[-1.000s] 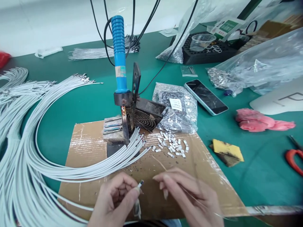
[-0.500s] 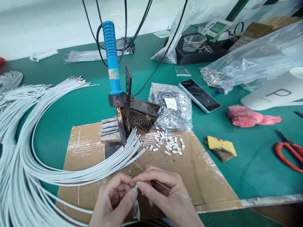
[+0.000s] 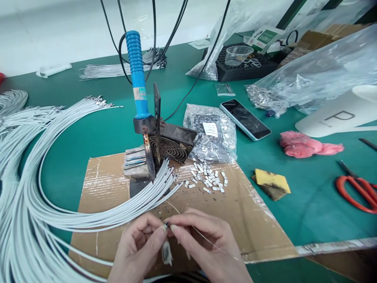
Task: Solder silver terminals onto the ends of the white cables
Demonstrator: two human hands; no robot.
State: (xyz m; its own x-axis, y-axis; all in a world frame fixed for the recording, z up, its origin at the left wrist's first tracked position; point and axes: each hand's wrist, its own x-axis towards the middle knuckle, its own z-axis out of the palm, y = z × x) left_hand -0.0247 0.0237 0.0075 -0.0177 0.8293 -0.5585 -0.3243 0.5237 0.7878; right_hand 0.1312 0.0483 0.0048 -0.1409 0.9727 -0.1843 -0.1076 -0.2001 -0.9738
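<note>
My left hand and my right hand meet low in the middle, over the cardboard. Thumb and forefinger of each are pinched, fingertips nearly touching. A tiny dark tip shows between them; what it belongs to is hidden by the fingers. Through my right hand's grip runs a thin pale wire, passing behind the forefinger and out across the palm. A whitish, crumpled translucent piece hangs below my left fingertips. Beyond the hands, white cables end beside a blue-handled soldering iron held upright in a stand.
Small white pieces lie scattered near a bag of parts. Rightward are a phone, pink cloth, yellow sponge, red-handled scissors and a white container. Bundled cables fill the left side.
The fingertips have shifted slightly apart, and a dark tip now shows between them. The whitish piece hangs a little further left. The view has moved slightly.
</note>
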